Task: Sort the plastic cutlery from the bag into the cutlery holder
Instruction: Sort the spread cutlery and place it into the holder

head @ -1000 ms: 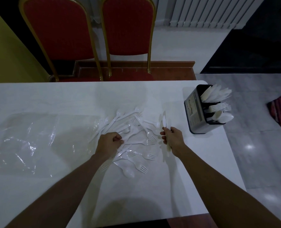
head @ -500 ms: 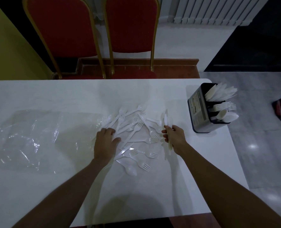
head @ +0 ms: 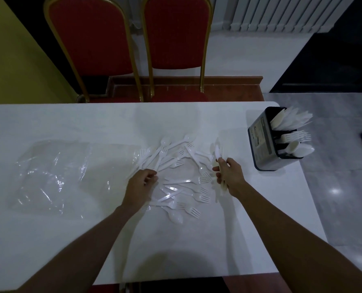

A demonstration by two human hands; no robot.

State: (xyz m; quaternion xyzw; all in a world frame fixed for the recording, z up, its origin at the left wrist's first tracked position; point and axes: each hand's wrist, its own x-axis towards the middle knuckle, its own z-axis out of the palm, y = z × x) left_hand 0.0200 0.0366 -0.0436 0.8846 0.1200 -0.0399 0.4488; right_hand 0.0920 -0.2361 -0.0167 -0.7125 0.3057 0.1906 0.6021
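Table (head: 197, 250): white, with a bare stretch nearest the person; everything lies past the middle.
Nearest piece: a single spoon (head: 175, 217), bowl toward the person, at the near edge of the scatter, with a fork (head: 193, 212) just beside it.
Left hand (head: 141, 183): at the left edge of the pile, fingers curled down onto the cutlery; I cannot tell whether it has pinched a piece.
Right hand (head: 230, 176): wrapped round a bundle of cutlery (head: 217, 151) at mid-length, tips pointing away; slender shapes, probably knives.
Pile (head: 175, 163): loose forks and spoons, crossed and overlapping, between the two hands and reaching beyond them.
Handling: the pieces are likely very light, thin and a little springy, smooth enough to slide on the table. Tines can catch in each other, so lift one by its handle rather than by the head, and draw it out along its length.
Plastic bag (head: 53, 170): flat and crumpled, left of the pile, apparently emptied.
Cutlery holder (head: 260, 142): dark, upright, near the table's right edge, well apart from the pile. Three compartments: spoons (head: 300, 150) nearest, forks (head: 295, 136) in the middle, knives (head: 290, 121) farthest.
Progress: partly sorted, with much left on the table.
Beyond: two red chairs (head: 95, 34) behind the table.
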